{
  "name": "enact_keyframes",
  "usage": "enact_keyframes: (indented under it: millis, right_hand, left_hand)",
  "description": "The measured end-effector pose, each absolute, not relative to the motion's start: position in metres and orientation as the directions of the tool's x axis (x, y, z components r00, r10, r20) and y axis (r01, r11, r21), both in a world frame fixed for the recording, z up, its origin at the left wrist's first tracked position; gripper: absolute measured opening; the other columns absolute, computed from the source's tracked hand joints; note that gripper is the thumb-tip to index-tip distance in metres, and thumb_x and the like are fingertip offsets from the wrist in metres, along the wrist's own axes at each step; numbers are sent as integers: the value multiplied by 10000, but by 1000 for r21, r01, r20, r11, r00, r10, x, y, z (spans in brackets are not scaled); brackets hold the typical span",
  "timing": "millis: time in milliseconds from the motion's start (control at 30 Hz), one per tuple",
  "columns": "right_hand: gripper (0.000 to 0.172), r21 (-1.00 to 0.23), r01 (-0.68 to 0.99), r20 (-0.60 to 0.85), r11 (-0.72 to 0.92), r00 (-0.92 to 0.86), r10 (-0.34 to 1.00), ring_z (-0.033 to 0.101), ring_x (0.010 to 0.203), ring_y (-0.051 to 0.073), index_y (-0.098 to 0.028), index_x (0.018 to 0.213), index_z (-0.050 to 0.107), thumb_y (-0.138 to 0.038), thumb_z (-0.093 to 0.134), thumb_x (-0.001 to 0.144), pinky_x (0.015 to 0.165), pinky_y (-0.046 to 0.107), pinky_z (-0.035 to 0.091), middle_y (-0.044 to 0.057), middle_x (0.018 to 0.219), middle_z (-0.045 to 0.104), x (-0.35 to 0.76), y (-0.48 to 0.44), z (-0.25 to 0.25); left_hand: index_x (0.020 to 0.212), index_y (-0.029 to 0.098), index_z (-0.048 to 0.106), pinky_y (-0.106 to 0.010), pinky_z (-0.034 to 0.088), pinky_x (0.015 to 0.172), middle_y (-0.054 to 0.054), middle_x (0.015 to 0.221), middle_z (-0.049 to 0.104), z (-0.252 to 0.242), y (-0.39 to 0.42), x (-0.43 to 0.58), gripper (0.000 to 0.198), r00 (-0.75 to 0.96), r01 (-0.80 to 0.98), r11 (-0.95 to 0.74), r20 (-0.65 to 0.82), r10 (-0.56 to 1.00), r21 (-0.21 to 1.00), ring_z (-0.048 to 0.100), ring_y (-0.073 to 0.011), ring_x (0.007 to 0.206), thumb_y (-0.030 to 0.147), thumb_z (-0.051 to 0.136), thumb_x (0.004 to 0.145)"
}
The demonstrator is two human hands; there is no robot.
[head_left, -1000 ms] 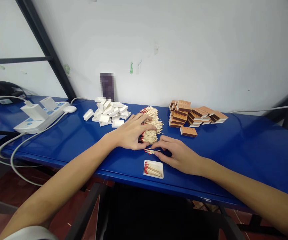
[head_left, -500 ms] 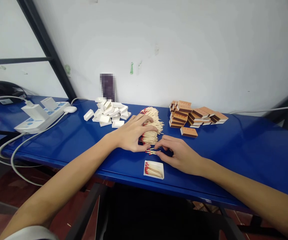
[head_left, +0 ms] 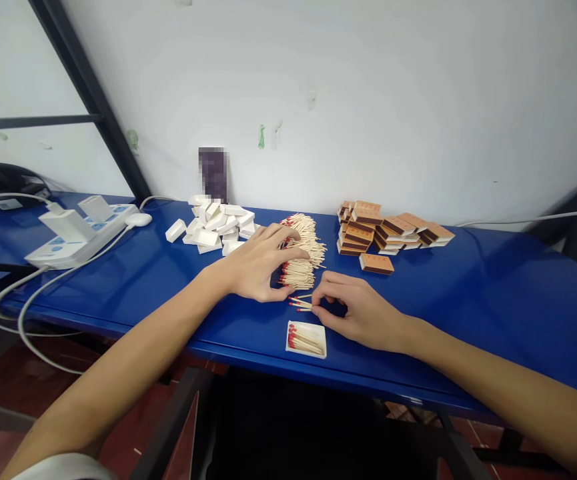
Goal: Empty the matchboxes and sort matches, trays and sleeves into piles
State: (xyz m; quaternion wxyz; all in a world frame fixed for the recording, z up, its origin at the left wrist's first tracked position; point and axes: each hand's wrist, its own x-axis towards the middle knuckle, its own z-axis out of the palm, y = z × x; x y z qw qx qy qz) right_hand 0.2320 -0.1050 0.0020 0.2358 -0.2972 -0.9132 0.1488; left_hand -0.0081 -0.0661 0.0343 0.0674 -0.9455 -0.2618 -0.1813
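A large heap of red-tipped matches lies at the middle of the blue table. Over its left side rests my left hand, fingers spread and curved, touching the heap. Just in front of the heap are several loose matches, their red heads to the left. My right hand has its thumb and forefinger closed on the right ends of these matches. Nearer the front edge sits a small white tray, partly filled with matches, heads to the left.
Small white trays are piled at the back left, beside a dark upright object. Brown matchbox sleeves are stacked at the back right. A power strip with cables occupies the left side.
My left thumb has drawn back left from the loose matches. The fingertips of my right hand have come together at their right ends.
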Motion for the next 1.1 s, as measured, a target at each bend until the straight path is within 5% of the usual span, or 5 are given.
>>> enact_keyframes:
  millis: [233, 467, 800, 1100]
  right_hand:
    - [96, -374, 480, 338, 794, -726, 599, 525, 714, 144, -196, 853, 629, -217, 556, 911, 643, 269, 404, 18, 792, 576, 232, -106, 4]
    - [188, -341, 556, 287, 758, -706, 648, 549, 736, 158, -214, 1069, 646, -293, 600, 906, 626, 269, 411, 34, 872, 602, 235, -104, 3]
    - [164, -327, 581, 282, 745, -693, 664, 540, 721, 156, -199, 1029, 657, -292, 607, 903, 621, 275, 391, 32, 866, 604, 234, -102, 1]
    - [172, -335, 575, 270, 746, -700, 661, 530, 712, 151, -197, 1006, 685, -306, 576, 928, 635, 277, 375, 22, 811, 594, 234, -101, 0]
  left_hand:
    - [1224, 200, 601, -520, 419, 985, -151, 1280, 494, 36, -67, -7, 526, 799, 518, -855, 372, 472, -27, 457, -338, 1171, 421, 666, 750]
    - [1257, 218, 587, -539, 401, 1018, -152, 1332, 484, 35, -64, -12, 609, 793, 530, -848, 363, 489, -15, 442, -355, 1224, 505, 707, 734]
    - [1286, 205, 596, -582, 369, 1062, -192, 1419, 457, 27, -59, -11, 742, 790, 521, -853, 364, 493, 25, 424, -384, 1310, 694, 687, 735]
    - [1285, 204, 598, -587, 363, 1082, -195, 1431, 442, 32, -60, -14, 759, 776, 528, -848, 379, 504, 47, 408, -388, 1331, 687, 718, 712]
